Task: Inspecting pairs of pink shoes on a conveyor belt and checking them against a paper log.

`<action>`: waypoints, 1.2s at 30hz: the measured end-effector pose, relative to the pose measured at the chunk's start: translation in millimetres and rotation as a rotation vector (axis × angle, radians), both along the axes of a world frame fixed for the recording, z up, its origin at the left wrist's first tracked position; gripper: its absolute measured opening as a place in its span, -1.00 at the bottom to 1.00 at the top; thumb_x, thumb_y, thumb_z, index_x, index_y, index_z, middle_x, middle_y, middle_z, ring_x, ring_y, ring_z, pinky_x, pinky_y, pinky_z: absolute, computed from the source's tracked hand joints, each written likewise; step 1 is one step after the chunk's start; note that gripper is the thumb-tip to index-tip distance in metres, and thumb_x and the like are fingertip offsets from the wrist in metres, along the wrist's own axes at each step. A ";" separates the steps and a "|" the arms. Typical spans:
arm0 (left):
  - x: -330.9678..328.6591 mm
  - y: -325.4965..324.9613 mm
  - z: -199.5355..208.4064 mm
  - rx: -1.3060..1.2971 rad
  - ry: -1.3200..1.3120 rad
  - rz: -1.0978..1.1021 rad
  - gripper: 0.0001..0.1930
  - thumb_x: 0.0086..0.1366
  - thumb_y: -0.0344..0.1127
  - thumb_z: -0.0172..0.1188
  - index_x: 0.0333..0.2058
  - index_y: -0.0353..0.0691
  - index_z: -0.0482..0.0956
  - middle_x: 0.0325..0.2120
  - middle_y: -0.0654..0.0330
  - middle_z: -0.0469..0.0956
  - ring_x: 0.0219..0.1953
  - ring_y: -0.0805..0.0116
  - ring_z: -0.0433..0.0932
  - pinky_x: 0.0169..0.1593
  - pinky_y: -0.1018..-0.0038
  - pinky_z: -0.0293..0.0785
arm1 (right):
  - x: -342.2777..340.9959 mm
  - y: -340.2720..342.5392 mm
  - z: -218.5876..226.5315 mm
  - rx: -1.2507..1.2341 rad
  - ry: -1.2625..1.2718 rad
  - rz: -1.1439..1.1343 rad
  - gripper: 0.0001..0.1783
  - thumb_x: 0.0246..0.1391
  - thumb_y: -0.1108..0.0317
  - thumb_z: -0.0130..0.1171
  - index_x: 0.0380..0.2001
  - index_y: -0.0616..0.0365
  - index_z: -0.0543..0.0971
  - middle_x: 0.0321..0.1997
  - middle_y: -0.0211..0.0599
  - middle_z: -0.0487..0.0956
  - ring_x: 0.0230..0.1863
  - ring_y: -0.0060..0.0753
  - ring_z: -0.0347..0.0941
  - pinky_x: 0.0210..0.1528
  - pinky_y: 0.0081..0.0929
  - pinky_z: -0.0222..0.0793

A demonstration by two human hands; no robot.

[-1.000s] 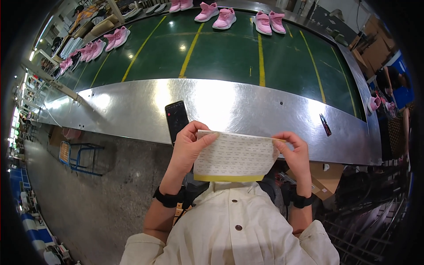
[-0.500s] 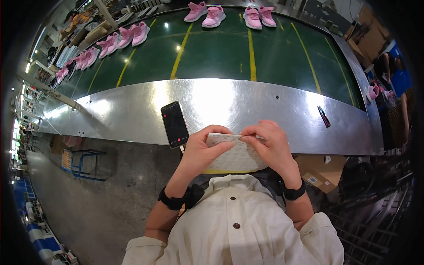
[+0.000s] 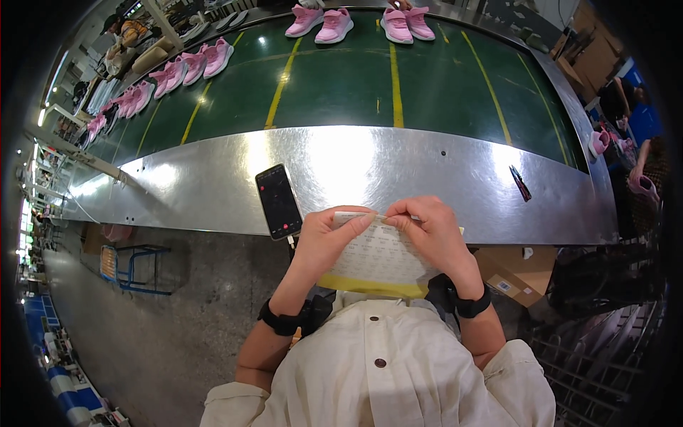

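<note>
My left hand pinches the upper left edge of a sheet of small printed labels, thumb on its front. The sheet is white with rows of grey print and a yellow band along the lower edge. At the middle of the top edge, my right hand closes thumb and forefinger on the sheet, close to my left thumb. Whether a single label is lifted between those fingertips is too small to tell. The sheet hangs tilted in front of my body, by the near edge of the metal table.
A phone on a cable lies left of my hands; a small dark and red tool lies to the right. Beyond the metal ledge runs a green belt carrying pink shoes. A cardboard box sits below right.
The sheet has tipped so that more of its print and yellow band shows. On the belt the pink shoes have shifted slightly left, and other people's hands now show at the far pairs.
</note>
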State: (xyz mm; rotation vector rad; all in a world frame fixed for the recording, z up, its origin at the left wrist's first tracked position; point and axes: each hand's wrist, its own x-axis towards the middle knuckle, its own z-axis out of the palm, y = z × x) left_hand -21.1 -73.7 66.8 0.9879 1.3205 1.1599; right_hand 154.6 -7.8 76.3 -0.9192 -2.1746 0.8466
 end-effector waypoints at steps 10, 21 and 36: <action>-23.8 0.3 2.7 0.066 0.049 0.189 -0.77 0.11 -0.24 0.22 -0.35 -0.30 0.60 -0.50 0.24 0.57 -0.45 0.54 0.48 -0.30 0.61 0.36 | 43.4 10.0 -13.0 -0.396 0.106 -0.187 -0.89 -0.07 0.41 0.14 -0.46 0.24 0.56 -0.56 -0.37 0.53 -0.51 -0.62 0.38 -0.43 -0.66 0.27; -20.1 2.3 -9.8 -0.038 -0.180 0.035 -0.71 0.30 -0.20 -0.05 -0.17 -0.28 0.49 -0.35 0.26 0.53 -0.31 0.60 0.45 -0.20 0.65 0.35 | 57.4 17.4 -21.0 -0.321 0.094 -0.308 -0.91 -0.07 0.47 0.12 -0.47 0.28 0.54 -0.56 -0.46 0.51 -0.48 -0.70 0.34 -0.39 -0.70 0.26; -1.9 6.8 -18.3 0.014 -0.121 0.009 -0.67 0.33 -0.18 -0.12 -0.14 -0.32 0.45 -0.33 0.22 0.53 -0.28 0.56 0.47 -0.16 0.62 0.37 | 67.5 20.5 -41.8 -0.301 0.016 -0.360 -0.90 -0.09 0.44 0.14 -0.47 0.26 0.53 -0.53 -0.40 0.52 -0.45 -0.59 0.37 -0.35 -0.61 0.29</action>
